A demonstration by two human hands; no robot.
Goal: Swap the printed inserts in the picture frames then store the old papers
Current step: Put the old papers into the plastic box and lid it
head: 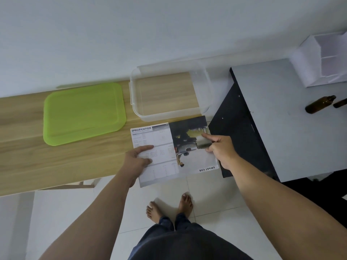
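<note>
A printed paper (165, 145) headed "SPECIFICATION", with a dark photo on its right half, hangs over the right end of the wooden table (28, 147). My left hand (136, 160) pinches its left edge, thumb on top. My right hand (219, 147) holds the right edge, with the forefinger stretched out over the photo. A clear plastic box (204, 87), nothing inside it, stands just behind the paper. Its green lid (82, 113) lies flat to the left.
To the right is a grey table (281, 119) with a dark side panel. On it lie two brown bottles (320, 104) and a white acrylic holder (323, 59) at the back. A white wall runs behind both tables. My bare feet stand on white floor tiles.
</note>
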